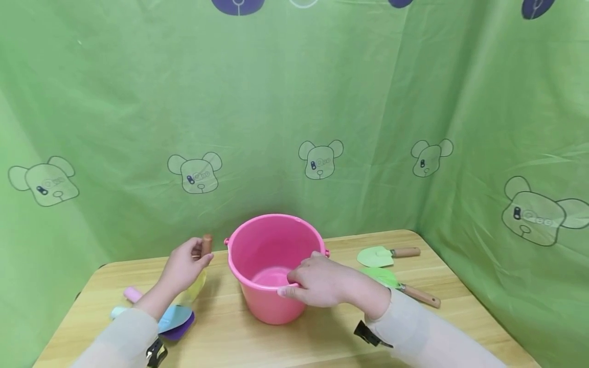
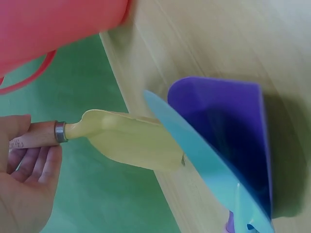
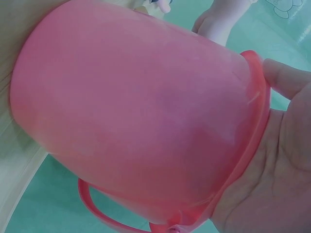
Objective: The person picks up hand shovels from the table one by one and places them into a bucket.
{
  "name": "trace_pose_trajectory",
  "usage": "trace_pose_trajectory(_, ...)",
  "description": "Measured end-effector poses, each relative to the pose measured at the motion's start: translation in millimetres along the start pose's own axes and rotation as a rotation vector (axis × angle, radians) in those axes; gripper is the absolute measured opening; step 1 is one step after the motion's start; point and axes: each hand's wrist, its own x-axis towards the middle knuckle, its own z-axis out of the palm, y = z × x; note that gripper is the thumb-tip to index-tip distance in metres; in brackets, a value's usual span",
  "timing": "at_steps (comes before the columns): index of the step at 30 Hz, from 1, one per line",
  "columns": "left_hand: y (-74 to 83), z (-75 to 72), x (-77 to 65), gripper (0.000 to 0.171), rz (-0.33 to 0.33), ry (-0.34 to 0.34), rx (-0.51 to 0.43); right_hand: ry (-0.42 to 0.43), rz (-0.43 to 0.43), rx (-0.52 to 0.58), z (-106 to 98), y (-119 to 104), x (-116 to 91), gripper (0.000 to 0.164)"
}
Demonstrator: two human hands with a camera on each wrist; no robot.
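Note:
My left hand point(image 1: 184, 263) holds a yellow trowel point(image 2: 131, 141) by its wooden handle. Its blade points down toward the table, left of a pink bucket point(image 1: 269, 309). My right hand point(image 1: 319, 281) grips the bucket's near right rim, with the thumb outside and the other fingers over the edge. The bucket stands on the table, and the part of its inside that shows holds nothing. In the left wrist view a light blue shovel point(image 2: 204, 155) lies across a purple scoop point(image 2: 221, 104), close to the yellow blade.
To the right of the bucket lie a pale green trowel point(image 1: 376, 256) and a brighter green trowel point(image 1: 383, 276), both wooden-handled; my right forearm partly covers the second. A pink handle end point(image 1: 132, 294) shows beside my left forearm. Green curtain point(image 1: 257, 117) surrounds the wooden table point(image 1: 221, 342).

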Motion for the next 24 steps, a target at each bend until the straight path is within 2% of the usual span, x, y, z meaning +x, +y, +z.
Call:
trace_pose_trajectory(9,7.3,-5.0,-10.6,0.030,-0.006,0.031,-0.069,-0.006,0.005,0.010,0.6,-0.2,0.1,0.044)
trace_pose_trajectory(16,23.2,-6.0,-16.7,0.030,0.015,0.042,-0.122,-0.016,0.011,0.011,0.7,-0.5,-0.1,0.044)
trace_pose_trajectory(24,37.7,-13.6,-26.1,0.028,0.029,0.035,-0.110,-0.021,0.013,0.008,-0.7,-0.7,0.2,0.045)
